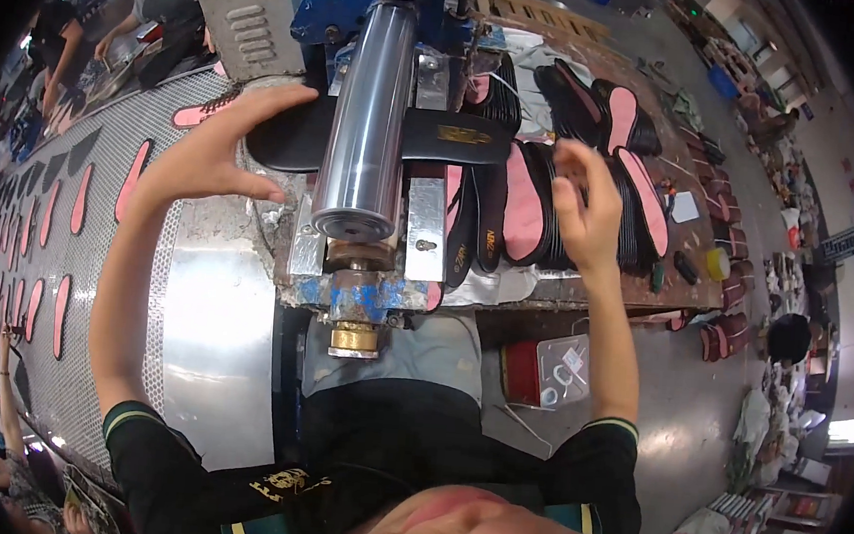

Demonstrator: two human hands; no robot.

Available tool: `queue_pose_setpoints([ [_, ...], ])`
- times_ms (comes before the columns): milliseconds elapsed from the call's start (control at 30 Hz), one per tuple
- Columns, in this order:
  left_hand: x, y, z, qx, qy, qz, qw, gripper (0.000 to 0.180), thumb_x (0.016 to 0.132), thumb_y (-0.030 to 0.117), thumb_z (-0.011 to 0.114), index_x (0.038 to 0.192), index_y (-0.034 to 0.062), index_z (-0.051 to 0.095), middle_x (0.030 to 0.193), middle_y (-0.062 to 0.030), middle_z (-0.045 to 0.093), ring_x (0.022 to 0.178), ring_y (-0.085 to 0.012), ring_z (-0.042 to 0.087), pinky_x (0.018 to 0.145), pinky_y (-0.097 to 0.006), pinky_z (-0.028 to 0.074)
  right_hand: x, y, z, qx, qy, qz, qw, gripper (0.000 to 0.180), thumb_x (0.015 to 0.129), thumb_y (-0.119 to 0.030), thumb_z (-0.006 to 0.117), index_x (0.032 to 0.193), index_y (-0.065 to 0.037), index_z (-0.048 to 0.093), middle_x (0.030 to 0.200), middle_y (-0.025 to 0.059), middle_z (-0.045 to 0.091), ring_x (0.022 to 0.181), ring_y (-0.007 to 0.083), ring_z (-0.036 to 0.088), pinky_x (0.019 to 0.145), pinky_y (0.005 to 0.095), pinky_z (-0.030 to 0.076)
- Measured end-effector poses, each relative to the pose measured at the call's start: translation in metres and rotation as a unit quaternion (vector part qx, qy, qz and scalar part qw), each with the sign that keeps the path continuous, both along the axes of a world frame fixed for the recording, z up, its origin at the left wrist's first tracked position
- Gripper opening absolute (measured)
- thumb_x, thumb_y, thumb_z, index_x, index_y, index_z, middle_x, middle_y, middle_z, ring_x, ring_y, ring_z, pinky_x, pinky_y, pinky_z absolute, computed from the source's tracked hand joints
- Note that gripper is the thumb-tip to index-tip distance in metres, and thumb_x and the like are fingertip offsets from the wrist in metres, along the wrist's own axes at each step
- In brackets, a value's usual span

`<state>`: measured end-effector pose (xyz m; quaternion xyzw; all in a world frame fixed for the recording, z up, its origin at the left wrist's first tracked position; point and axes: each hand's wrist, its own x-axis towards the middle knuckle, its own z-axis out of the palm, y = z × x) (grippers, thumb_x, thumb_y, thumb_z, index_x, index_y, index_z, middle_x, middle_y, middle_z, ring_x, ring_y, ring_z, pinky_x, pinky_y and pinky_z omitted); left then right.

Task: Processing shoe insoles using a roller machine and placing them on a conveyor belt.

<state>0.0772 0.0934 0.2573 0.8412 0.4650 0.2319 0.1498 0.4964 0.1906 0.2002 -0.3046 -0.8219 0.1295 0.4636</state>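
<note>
left hand point(205, 154), spread open mid-frame, steadies a black insole point(287, 136) under the roller point(366, 122) (pinch risk), while right hand point(584, 209) fingers the stacked insoles point(527, 205), grip unclear.

roller point(366, 122) sitting centre, over insole point(377, 135) | conveyor belt point(96, 271) running left | stacked insoles point(553, 197) lying right on bench point(586, 288) | box point(544, 370) sitting below bench

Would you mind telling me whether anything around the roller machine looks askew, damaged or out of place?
Nothing is clearly wrong. The black insole lies crosswise under the steel roller, with the left hand at its left end. The right hand is at the overlapping row of insoles. The blue paint on the machine's front looks chipped and worn.
</note>
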Motion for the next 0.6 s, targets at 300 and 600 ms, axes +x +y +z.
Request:
queue_pose_setpoints([
  [300, -0.053, -0.023, -0.004, -0.009, 0.094, 0.047, 0.994, 0.093, 0.061, 0.018, 0.083, 0.143, 0.0084, 0.039, 0.141, -0.0115, 0.047, 0.133, -0.0276, 0.041, 0.113, -0.039, 0.03, 0.018, -0.048, -0.092, -0.217, -0.21, -0.123, 0.945, 0.063, 0.085, -0.03, 0.07, 0.134, -0.001, 0.045, 0.118, 0.0253, 0.061, 0.106, 0.0418, 0.06, 0.087, 0.0441, 0.049],
  [600, -0.122, -0.132, -0.147, -0.33, -0.497, 0.204, 0.776, 0.092, 0.071, 0.035, 0.08, 0.145, 0.0049, 0.036, 0.129, -0.0069, 0.055, 0.116, -0.0189, 0.053, 0.103, -0.034, 0.04, -0.01, -0.04, -0.121, -0.115, -0.303, -0.1, 0.941, 0.053, 0.082, -0.028, 0.067, 0.12, 0.006, 0.053, 0.11, 0.0254, 0.063, 0.091, 0.0412, 0.065, 0.078, 0.0459, 0.053],
])
